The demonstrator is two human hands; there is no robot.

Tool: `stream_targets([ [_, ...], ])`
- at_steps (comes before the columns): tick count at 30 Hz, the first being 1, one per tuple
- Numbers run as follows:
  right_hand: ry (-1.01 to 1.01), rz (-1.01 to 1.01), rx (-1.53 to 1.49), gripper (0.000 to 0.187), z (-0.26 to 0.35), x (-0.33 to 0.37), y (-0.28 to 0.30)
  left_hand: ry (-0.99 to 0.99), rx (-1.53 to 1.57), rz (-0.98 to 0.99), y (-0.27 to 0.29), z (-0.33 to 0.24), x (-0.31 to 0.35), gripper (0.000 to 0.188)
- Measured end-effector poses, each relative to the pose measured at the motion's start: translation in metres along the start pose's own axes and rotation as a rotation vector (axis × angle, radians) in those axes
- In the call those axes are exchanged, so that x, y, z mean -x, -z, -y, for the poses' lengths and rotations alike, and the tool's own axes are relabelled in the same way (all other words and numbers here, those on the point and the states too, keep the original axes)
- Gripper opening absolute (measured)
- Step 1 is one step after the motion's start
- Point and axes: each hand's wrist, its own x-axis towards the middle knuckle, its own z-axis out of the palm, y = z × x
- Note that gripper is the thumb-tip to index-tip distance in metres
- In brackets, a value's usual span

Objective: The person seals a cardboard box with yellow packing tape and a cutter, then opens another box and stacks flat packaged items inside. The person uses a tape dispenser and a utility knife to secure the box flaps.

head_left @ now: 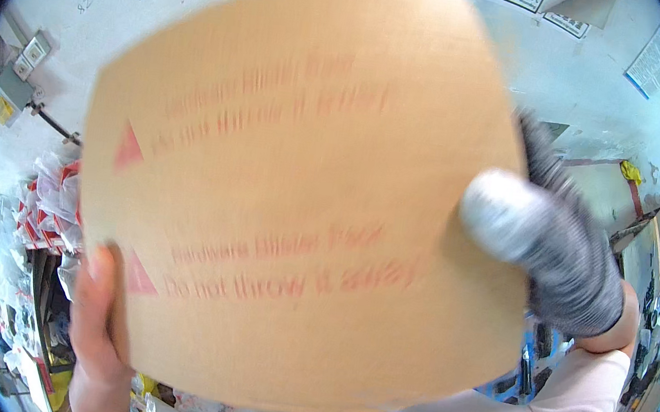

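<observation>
A large brown cardboard panel (308,179) with red triangles and red lettering fills the middle of the view, held up and slightly tilted. Whether it is a flat sheet or the face of a box cannot be told. My bare left hand (98,317) grips its lower left edge, thumb on the printed face and the other fingers hidden behind. At the right edge my right hand (545,232), in a grey knitted glove with a white thumb tip, clasps the panel, its thumb pressed on the front. The panel and the right hand are blurred.
Red-and-white items in clear plastic bags (54,201) are stacked at the left. Grey electrical boxes (12,97) sit on the pale wall. Blue-edged trays (529,362) with dark items show below the right forearm. A yellow cloth (631,171) is at the far right.
</observation>
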Motion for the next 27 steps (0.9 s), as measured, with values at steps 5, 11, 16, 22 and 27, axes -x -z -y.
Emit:
stream_targets([
  [5, -0.519, 0.011, -0.064, 0.078, -0.025, 0.034, -0.022, 0.428, 0.044, 0.250, 0.009, 0.009, 0.032, 0.064],
  [11, -0.894, 0.163, -0.211, 0.075, -0.068, 0.027, -0.014, 0.833, -0.059, 0.298, 0.005, -0.006, 0.022, 0.063],
  [16, -1.033, -0.099, -0.377, 0.066, -0.099, 0.012, -0.011, 0.937, -0.129, 0.460, 0.000, 0.056, -0.051, 0.057],
  [22, -1.277, -0.216, -0.370, 0.061, -0.147, 0.006, -0.012, 1.214, -0.075, 0.543, -0.015, 0.159, -0.091, 0.048],
  [27, -1.283, -0.098, -0.177, 0.053, -0.159, 0.010, 0.000, 1.472, 0.034, 0.584, -0.029, 0.228, -0.088, 0.049],
])
